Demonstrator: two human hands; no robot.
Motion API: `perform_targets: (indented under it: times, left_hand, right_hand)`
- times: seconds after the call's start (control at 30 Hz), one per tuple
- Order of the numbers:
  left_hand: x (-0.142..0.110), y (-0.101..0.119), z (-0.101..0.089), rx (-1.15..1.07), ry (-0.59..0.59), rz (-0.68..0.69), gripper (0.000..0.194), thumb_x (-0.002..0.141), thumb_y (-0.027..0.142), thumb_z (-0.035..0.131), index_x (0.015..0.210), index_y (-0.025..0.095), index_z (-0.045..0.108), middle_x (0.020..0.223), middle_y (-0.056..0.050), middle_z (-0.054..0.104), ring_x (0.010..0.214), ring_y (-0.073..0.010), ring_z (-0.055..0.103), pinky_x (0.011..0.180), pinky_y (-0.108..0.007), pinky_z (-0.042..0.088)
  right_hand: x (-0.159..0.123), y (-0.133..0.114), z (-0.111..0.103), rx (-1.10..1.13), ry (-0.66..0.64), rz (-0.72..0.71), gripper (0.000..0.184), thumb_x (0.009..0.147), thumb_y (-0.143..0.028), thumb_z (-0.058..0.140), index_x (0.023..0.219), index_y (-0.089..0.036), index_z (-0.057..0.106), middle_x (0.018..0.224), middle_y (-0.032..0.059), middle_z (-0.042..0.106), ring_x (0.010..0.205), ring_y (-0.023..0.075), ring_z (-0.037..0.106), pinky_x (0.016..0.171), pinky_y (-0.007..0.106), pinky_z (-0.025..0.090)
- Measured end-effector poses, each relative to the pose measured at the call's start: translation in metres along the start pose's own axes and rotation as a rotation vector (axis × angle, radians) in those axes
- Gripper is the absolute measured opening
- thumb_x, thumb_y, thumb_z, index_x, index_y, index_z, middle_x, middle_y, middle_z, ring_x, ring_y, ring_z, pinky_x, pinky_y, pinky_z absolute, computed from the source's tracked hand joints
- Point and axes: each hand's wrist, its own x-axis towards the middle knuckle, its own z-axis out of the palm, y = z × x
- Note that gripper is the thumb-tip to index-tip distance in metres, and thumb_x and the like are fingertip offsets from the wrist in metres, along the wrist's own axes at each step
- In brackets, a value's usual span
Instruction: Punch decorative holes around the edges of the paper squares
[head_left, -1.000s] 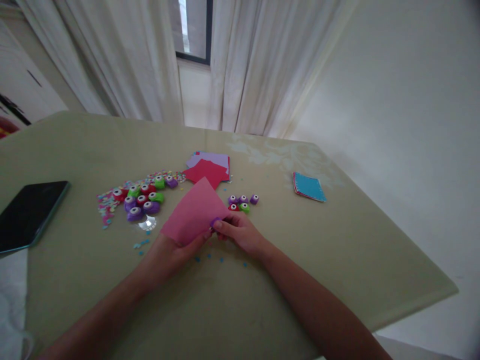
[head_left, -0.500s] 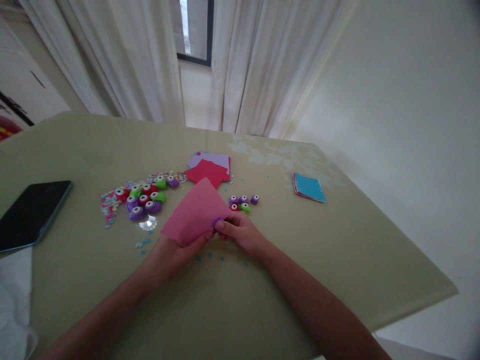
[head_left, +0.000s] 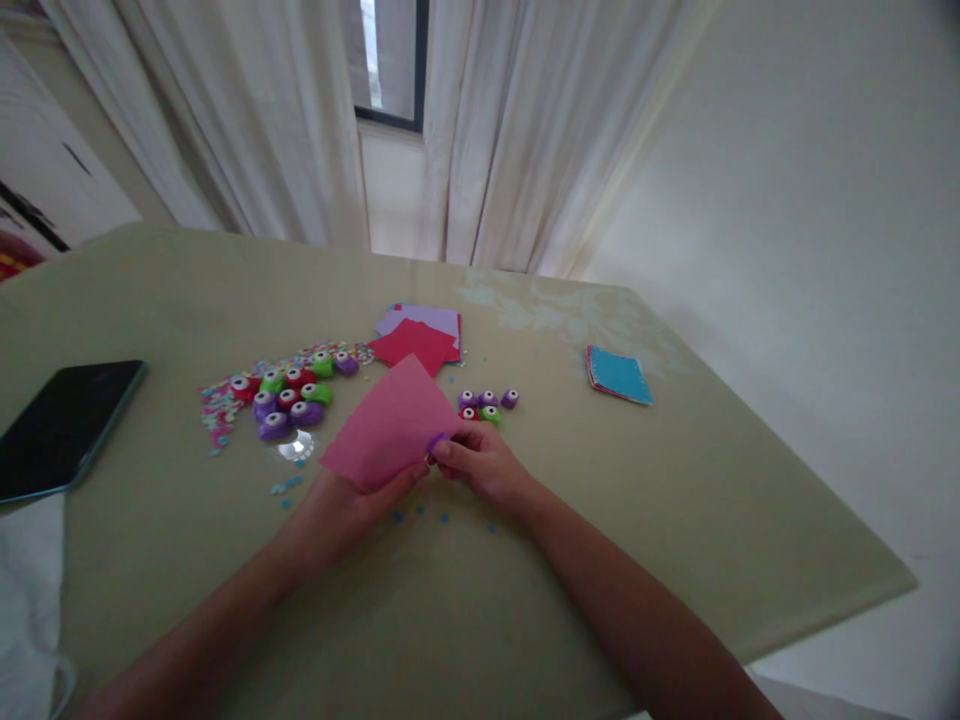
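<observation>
My left hand pinches a seemingly part-notched pink sheet, my right hand a purple piece at its edge; by the table's right edge, a blue-topped stack looks notched already.

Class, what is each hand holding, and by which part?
The left hand holds pink paper by its near edge; the right hand pinches a small purple punch, its gripped part mostly hidden.

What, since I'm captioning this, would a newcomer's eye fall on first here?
Probably the flat pink paper sheet in the left hand, mid-view, with a small purple plastic piece pinched in the right hand at the sheet's edge. Next, perhaps, the glossy red, green and purple one-eyed plastic pieces clustered to the left, beside scattered multicoloured confetti.
</observation>
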Motion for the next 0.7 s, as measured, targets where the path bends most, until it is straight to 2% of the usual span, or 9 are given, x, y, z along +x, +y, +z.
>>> perform_targets:
  times: [0.13, 0.27, 0.4, 0.57, 0.7]
  left_hand:
    - [0.0, 0.002, -0.001, -0.007, 0.006, -0.015, 0.041, 0.091, 0.056, 0.071, 0.124, 0.034, 0.077, 0.131, -0.001, 0.079, 0.124, -0.0334, 0.073, 0.113, -0.051, 0.056]
    - [0.0, 0.006, -0.001, 0.009, 0.026, -0.007, 0.041, 0.089, 0.054, 0.071, 0.122, 0.031, 0.078, 0.128, -0.003, 0.08, 0.119, -0.0323, 0.075, 0.111, -0.051, 0.057]
    - [0.0, 0.008, 0.0, -0.009, 0.033, -0.011, 0.042, 0.088, 0.056, 0.072, 0.122, 0.032, 0.078, 0.128, -0.003, 0.08, 0.118, -0.0324, 0.076, 0.109, -0.05, 0.059]
    - [-0.002, 0.003, 0.001, 0.008, 0.023, -0.043, 0.044, 0.089, 0.056, 0.072, 0.123, 0.029, 0.077, 0.127, -0.005, 0.081, 0.119, -0.033, 0.075, 0.108, -0.05, 0.059]
    - [-0.003, -0.001, 0.002, 0.043, 0.04, -0.054, 0.046, 0.087, 0.057, 0.075, 0.123, 0.028, 0.076, 0.123, -0.005, 0.082, 0.116, -0.0336, 0.075, 0.107, -0.05, 0.059]
  right_hand:
    - [-0.001, -0.003, 0.0, -0.022, -0.015, -0.025, 0.049, 0.075, -0.064, 0.088, 0.082, -0.017, 0.075, 0.071, -0.0011, 0.064, 0.06, 0.011, 0.047, 0.059, 0.026, 0.037]
    - [-0.002, -0.006, 0.001, -0.046, -0.016, -0.023, 0.052, 0.074, -0.068, 0.086, 0.081, -0.018, 0.075, 0.071, -0.0005, 0.065, 0.06, 0.0117, 0.047, 0.059, 0.026, 0.038]
    - [-0.003, -0.009, 0.002, -0.071, -0.025, -0.037, 0.052, 0.076, -0.068, 0.085, 0.081, -0.018, 0.074, 0.069, -0.0012, 0.062, 0.06, 0.0118, 0.046, 0.06, 0.027, 0.037]
    - [-0.003, -0.011, 0.003, -0.088, -0.028, -0.05, 0.05, 0.079, -0.066, 0.083, 0.078, -0.018, 0.071, 0.065, -0.003, 0.056, 0.059, 0.0111, 0.042, 0.058, 0.027, 0.032]
    - [-0.003, -0.013, 0.005, -0.077, -0.045, -0.042, 0.047, 0.076, -0.062, 0.087, 0.081, -0.018, 0.073, 0.064, -0.0043, 0.056, 0.058, 0.0106, 0.04, 0.057, 0.026, 0.031]
